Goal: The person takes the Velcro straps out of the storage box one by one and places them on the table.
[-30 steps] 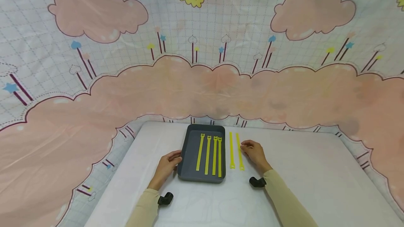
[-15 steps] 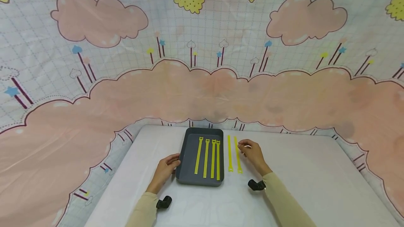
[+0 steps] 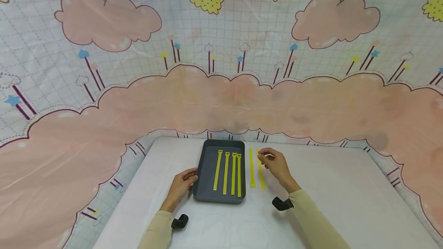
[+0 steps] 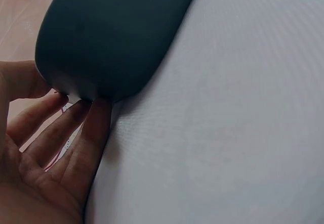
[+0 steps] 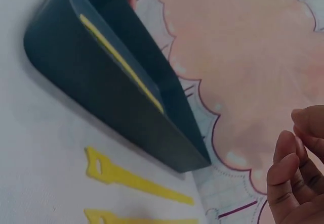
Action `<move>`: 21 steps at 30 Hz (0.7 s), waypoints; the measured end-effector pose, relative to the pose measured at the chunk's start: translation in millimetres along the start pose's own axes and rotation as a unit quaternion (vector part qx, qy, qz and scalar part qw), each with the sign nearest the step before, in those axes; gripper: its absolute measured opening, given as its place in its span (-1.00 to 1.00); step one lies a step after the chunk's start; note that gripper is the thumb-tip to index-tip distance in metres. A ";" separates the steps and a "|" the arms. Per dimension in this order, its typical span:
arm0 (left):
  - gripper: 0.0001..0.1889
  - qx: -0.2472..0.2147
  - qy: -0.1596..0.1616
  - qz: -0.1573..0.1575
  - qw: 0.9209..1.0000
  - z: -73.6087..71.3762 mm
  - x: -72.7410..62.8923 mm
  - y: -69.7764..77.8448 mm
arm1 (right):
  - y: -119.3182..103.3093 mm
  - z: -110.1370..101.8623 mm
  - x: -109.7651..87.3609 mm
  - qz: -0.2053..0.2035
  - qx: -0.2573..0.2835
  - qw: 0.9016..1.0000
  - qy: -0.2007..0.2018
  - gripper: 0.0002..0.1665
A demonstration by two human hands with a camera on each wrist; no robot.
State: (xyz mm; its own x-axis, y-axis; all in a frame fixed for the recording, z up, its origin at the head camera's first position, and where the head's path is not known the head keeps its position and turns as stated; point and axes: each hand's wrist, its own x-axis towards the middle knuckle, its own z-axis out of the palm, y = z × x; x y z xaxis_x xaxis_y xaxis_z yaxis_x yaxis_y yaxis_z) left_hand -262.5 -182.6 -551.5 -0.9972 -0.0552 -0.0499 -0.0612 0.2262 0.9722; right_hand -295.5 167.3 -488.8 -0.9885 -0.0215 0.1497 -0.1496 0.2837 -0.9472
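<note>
A dark grey tray (image 3: 207,187) stands on the white table, with several yellow cable ties (image 3: 217,172) lying lengthwise in it. My left hand (image 3: 180,185) holds the tray's left side; in the left wrist view its fingers (image 4: 96,123) touch the outer wall below the rim. Two more yellow straps, a nearer cable tie (image 3: 252,170) and an outer cable tie (image 3: 262,176), lie on the table right of the tray. Over the outer one's far end hovers my right hand (image 3: 277,164), fingers loosely bent, thumb near the fingertips (image 5: 283,168), nothing visible between them.
The white table (image 3: 328,187) reaches back to a printed cloth backdrop (image 3: 242,103) with clouds and stars. A black wrist camera (image 3: 180,222) sits on the left wrist, another black camera (image 3: 282,203) on the right.
My right hand has shifted slightly left and away from me, over the outer tie's far end. My left hand stays at the tray. The head view has tilted a little upward.
</note>
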 end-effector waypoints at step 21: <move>-0.61 0.002 -0.002 -0.009 1.000 -0.6 -2.4 5.2 | -39.4 22.7 -10.9 -0.050 0.014 0.998 -0.045 -0.71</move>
State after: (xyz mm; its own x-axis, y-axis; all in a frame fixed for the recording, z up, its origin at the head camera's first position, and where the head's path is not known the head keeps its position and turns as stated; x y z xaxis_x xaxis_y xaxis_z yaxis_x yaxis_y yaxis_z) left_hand -260.4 -181.8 -546.2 -0.9962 -0.0554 -0.0678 -0.0787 0.2286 0.9703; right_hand -279.3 134.6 -459.5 -0.9662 -0.1348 0.2198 -0.2477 0.2484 -0.9364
